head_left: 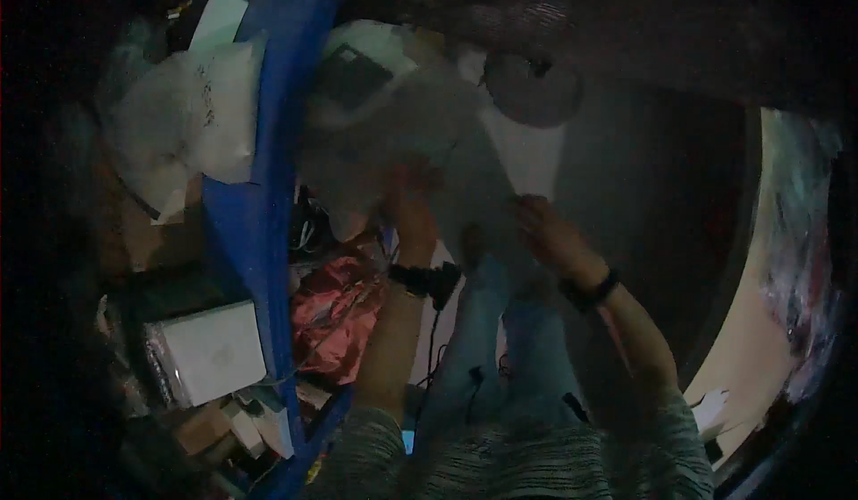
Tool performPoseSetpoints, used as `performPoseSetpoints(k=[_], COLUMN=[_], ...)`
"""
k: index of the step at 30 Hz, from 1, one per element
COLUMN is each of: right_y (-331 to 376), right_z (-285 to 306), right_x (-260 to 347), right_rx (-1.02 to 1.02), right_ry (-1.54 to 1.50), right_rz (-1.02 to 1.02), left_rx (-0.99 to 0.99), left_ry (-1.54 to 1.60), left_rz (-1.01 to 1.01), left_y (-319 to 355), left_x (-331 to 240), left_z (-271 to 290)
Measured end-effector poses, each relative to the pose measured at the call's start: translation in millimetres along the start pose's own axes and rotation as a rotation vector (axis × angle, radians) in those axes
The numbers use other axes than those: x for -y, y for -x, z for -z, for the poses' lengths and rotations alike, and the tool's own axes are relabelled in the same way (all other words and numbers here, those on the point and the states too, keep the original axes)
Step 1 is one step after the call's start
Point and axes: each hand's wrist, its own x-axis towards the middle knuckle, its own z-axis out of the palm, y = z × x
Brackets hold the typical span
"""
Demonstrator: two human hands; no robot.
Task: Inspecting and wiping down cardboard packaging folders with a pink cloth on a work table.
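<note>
The light is dim and much detail is lost. In the middle, a large greyish sheet or bag, its material hard to tell, spreads ahead of both hands. My left hand reaches to its near left part; the fingers are dark and smeared, so their grip does not show. On its right side, my right hand has its fingers bent close together by the sheet's edge. What they hold, if anything, is hidden. A dark band circles each wrist. Beyond the left hand sits a pale bundle with a dark rectangular patch.
A blue shelf frame runs along the left, with a whitish plastic package and a white box beside it. Crumpled red wrapping lies near my left forearm. A round dark object is at the far side.
</note>
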Motion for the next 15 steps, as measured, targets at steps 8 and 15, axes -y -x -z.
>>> performPoseSetpoints(k=[8, 15], right_y=[-160.2, -218.2], right_z=[-64.0, -71.3], right_x=[-22.8, -41.6], right_rx=[-0.076, -0.214], right_ry=[0.194, 0.103], right_rz=[0.132, 0.158], left_rx=[0.033, 0.008], left_ry=[-0.227, -0.341], left_rz=[-0.089, -0.011], left_y=[3.6, 1.7], left_x=[-22.5, -26.7], left_z=[-26.2, -33.0])
